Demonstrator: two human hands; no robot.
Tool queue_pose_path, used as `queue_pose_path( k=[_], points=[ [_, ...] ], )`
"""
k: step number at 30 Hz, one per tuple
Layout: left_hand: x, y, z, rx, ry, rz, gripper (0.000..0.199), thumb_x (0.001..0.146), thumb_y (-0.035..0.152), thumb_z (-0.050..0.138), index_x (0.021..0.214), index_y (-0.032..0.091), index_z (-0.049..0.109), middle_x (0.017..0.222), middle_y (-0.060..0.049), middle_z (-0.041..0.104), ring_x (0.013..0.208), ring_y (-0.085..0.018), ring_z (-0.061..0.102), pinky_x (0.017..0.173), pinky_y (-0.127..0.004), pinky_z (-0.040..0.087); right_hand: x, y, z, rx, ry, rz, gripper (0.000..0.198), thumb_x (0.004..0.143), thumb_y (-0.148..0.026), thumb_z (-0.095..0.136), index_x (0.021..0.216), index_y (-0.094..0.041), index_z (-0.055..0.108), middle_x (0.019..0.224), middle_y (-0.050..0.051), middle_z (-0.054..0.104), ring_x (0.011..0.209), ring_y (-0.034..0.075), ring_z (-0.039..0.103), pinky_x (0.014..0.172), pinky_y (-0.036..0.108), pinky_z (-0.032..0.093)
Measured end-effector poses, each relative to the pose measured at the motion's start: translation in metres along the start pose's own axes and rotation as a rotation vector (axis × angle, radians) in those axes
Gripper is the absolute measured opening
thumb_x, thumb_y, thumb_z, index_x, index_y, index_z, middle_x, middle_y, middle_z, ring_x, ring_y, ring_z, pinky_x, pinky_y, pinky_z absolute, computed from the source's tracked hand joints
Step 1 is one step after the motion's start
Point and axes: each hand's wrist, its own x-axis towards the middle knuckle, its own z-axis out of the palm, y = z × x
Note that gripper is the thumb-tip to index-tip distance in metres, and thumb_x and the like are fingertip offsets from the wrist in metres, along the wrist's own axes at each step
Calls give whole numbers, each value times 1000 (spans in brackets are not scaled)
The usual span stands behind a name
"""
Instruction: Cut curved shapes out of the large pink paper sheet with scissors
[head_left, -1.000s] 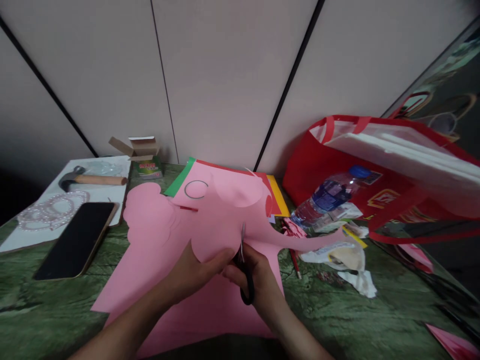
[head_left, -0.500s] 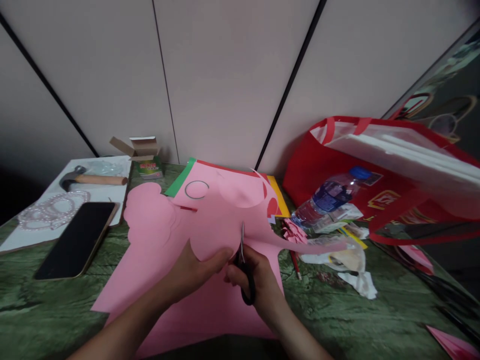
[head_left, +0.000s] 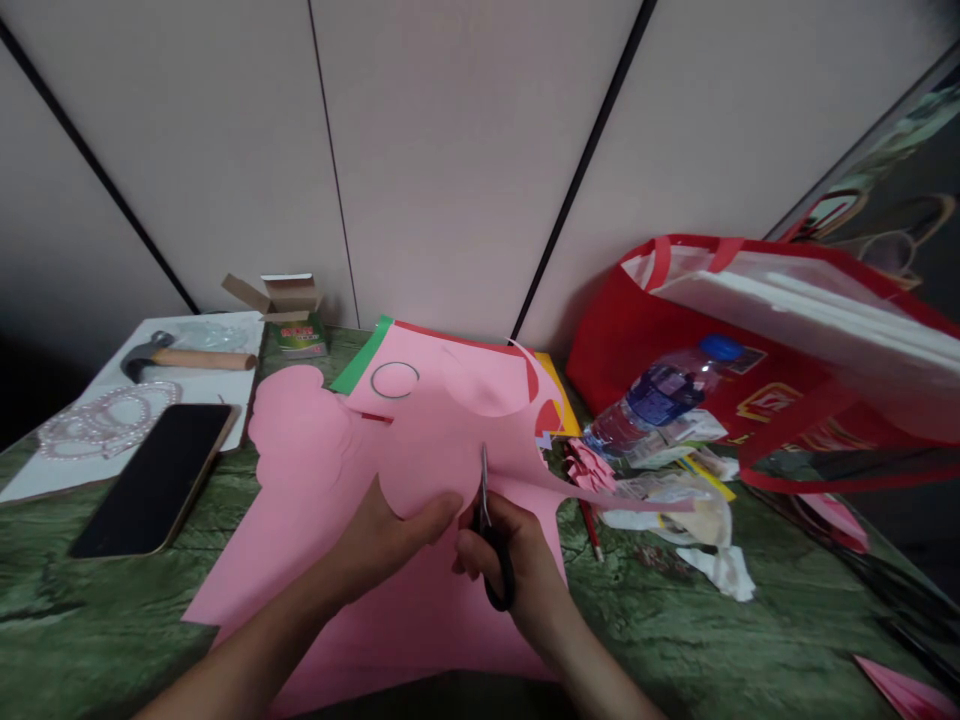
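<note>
My left hand [head_left: 401, 530] pinches the lower edge of a pink sheet of paper [head_left: 431, 460], thumb on top and the other fingers hidden beneath. Scissors [head_left: 496, 560] with black handles are in my right hand [head_left: 517, 565], fingers through the loops. Their narrow blades point away from me and lie at the paper's right side, along a curved cut. A thin cut strip of pink paper trails off to the right. More pink sheets [head_left: 390, 630] lie under both hands, and a stack of scalloped pink cut-outs [head_left: 296, 425] rests to the left.
At left are a phone [head_left: 154, 480], a string of beads [head_left: 112, 420], a hammer [head_left: 202, 360] and a small open box [head_left: 300, 335]. On the right, a water bottle [head_left: 664, 390] leans before a red bag [head_left: 622, 320]. A pencil [head_left: 591, 530] and crumpled wrappers [head_left: 720, 570] lie nearby.
The pink sheet has shifted slightly toward me, covering more of the red pencil-like strip behind it. My right hand and the scissors have moved a little; both hands keep their hold.
</note>
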Motion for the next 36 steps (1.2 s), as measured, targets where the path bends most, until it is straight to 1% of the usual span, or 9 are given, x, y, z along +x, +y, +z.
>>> queue_pose_path(
  k=[3,4,6,11,18,22,24,27,36],
  points=[
    [0,1,-1,16,-4,-41,22,73,12,50,53,18,53,47,2,59,44,-10,52,42,-21,38,-1,0,0,6,5,10,21,64,-30,65,61,-17,50,46,-6,48,43,9,43,42,20,33],
    [0,-2,-2,24,-15,-32,21,74,14,50,54,18,54,48,2,59,44,-10,51,42,-21,38,-1,1,-1,7,0,8,20,65,-31,65,61,-17,50,46,-6,48,43,9,43,42,20,33],
    [1,-10,-3,28,27,2,19,73,16,52,55,18,54,46,3,56,41,-9,47,39,-20,35,-1,3,-1,7,-11,-4,20,66,-31,64,62,-17,50,46,-6,48,42,9,43,42,21,33],
    [2,-25,-6,30,61,-21,20,74,21,55,54,17,52,45,4,49,41,-9,42,39,-20,33,0,6,-3,5,-21,-14,17,66,-28,62,62,-17,50,45,-7,46,42,9,43,42,21,33],
    [2,-25,-7,-24,74,-30,15,73,19,56,59,18,54,46,4,48,41,-8,40,38,-20,32,0,5,-2,20,-14,4,16,65,-26,62,62,-18,48,44,-8,44,40,8,43,42,21,35],
    [2,-25,-8,-78,60,-17,16,72,14,56,56,17,53,43,6,46,39,-7,39,38,-20,31,-1,6,-2,26,-16,9,15,66,-25,61,62,-18,49,43,-9,43,39,8,43,41,21,35],
    [2,-25,-8,-106,44,-16,14,72,14,55,58,17,55,43,6,47,39,-7,39,38,-19,31,0,7,-2,24,-13,13,16,65,-26,62,62,-18,48,43,-9,43,39,8,43,41,21,35],
    [3,-26,-8,-126,60,-28,10,73,14,55,63,16,56,45,6,48,40,-6,39,39,-19,32,0,8,-3,30,-15,18,17,65,-26,62,63,-17,48,42,-9,42,38,7,41,41,21,36],
    [2,-28,-10,-135,62,-29,11,73,15,56,62,16,53,43,8,41,40,-5,35,39,-19,30,1,14,-4,63,-40,-2,19,68,-28,62,64,-17,48,44,-10,42,38,6,42,42,20,37]
  ],
)
